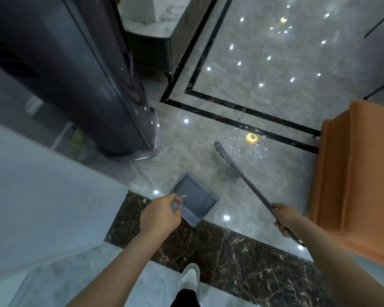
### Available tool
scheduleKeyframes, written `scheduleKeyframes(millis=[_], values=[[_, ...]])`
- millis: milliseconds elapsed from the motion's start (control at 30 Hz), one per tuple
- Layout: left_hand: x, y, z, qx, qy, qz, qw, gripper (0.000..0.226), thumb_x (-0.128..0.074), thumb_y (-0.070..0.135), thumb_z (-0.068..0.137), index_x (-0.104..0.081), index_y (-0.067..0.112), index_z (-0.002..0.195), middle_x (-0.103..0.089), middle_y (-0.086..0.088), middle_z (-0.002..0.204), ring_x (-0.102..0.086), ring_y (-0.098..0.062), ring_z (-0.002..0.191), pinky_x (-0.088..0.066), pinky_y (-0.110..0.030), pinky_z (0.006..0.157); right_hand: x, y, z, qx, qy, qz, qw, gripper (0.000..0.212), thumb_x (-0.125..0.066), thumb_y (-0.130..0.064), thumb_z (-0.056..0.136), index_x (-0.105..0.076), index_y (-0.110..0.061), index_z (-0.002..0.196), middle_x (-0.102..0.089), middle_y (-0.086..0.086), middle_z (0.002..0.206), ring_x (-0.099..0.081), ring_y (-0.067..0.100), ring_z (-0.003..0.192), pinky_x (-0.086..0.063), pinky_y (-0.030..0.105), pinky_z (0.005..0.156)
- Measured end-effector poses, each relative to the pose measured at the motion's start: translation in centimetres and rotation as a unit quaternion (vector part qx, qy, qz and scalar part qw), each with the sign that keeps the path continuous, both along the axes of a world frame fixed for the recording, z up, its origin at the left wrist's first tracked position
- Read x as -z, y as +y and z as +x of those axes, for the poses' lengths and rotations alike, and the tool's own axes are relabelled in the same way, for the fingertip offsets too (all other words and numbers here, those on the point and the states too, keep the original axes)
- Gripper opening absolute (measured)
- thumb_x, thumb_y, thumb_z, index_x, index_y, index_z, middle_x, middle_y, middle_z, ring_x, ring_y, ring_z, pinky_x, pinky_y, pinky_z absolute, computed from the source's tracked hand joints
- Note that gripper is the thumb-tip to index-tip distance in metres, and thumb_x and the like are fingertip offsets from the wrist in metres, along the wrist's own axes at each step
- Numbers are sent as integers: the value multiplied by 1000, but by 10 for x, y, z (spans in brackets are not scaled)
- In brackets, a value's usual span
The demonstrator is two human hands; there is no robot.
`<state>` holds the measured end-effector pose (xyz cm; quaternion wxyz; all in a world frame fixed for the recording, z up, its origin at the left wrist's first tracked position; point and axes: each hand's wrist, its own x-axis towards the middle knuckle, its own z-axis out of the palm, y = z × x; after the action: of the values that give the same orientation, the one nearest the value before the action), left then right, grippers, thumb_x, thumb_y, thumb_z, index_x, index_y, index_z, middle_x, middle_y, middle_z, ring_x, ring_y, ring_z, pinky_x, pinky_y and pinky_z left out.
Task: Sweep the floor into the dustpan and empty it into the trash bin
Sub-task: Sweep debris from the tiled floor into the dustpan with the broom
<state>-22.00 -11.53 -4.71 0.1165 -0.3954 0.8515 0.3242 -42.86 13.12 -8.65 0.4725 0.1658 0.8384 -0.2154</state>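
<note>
The grey dustpan (194, 200) hangs low over the marble floor (264, 85) — left hand (162, 212) curled around its handle. Right hand (286, 219) grips the broom (235, 171) shaft; the head sits beside the orange sofa (355, 173).

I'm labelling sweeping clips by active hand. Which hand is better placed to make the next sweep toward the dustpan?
Right. The right hand grips the long grey broom, its head on the floor beside the grey plastic dustpan. The left hand holds the dustpan's handle.
</note>
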Motion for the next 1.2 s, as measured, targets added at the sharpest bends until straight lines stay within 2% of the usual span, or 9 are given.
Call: scheduleKeyframes(millis=[200,333,567,700,800,867,967,1100,1200], values=[[8,-49,48,-62,-19,-43,997,12,-55,33,90,-65,25,90,-69,-3,87,-62,-28,83,-39,-27,61,20,-59,17,-69,34,12,997,46,-27,-11,102,-31,-18,147,-44,9,63,-33,17,45,-28,25,40],[13,-71,55,-81,-31,-89,992,19,-51,38,92,-64,23,91,-68,-2,84,-62,-28,82,-37,-27,61,35,-87,15,-100,30,30,994,43,-29,-13,102,-35,-18,145,-40,7,59,-29,15,43,-24,23,39],[16,-82,39,-64,-42,-110,991,16,-51,38,91,-60,26,93,-67,-2,88,-61,-28,83,-36,-27,62,31,-106,22,-169,-94,26,981,38,-31,-19,102,-38,-19,140,-33,3,53,-23,12,37,-21,19,38],[15,-82,37,-59,-41,-117,990,16,-51,37,91,-59,24,91,-67,-4,87,-61,-29,81,-34,-26,60,14,-109,24,-174,-157,42,971,33,-32,-24,102,-42,-22,134,-30,2,49,-19,11,34,-18,17,38],[12,-81,40,-59,-35,-117,991,16,-51,36,91,-60,24,94,-68,-4,87,-61,-27,80,-33,-26,59,-5,-101,11,-162,-181,21,970,37,-34,-21,102,-41,-26,138,-32,1,49,-19,10,35,-18,17,35],[10,-81,40,-62,-34,-109,992,15,-52,36,91,-61,26,97,-68,-3,90,-62,-27,82,-34,-26,59,-19,-94,-2,-147,-172,-5,974,41,-36,-16,102,-39,-27,142,-35,2,49,-22,9,35,-20,16,33],[11,-81,41,-70,-30,-100,992,13,-54,34,90,-62,30,99,-68,-1,91,-62,-26,82,-36,-26,59,-30,-96,-16,-141,-111,-23,984,42,-37,-16,102,-39,-27,143,-37,4,51,-25,9,32,-22,15,32],[15,-82,43,-66,-27,-108,992,13,-53,34,90,-62,30,98,-68,0,89,-62,-25,80,-38,-25,58,-12,-118,-15,-172,-36,-8,984,42,-36,-20,102,-39,-28,143,-40,6,55,-27,11,35,-22,16,34],[16,-82,43,-61,-22,-115,991,12,-53,34,90,-62,29,96,-68,0,86,-61,-24,76,-37,-25,57,6,-133,10,-227,-43,7,973,43,-33,-20,102,-36,-27,145,-41,5,55,-28,11,36,-23,17,34]])
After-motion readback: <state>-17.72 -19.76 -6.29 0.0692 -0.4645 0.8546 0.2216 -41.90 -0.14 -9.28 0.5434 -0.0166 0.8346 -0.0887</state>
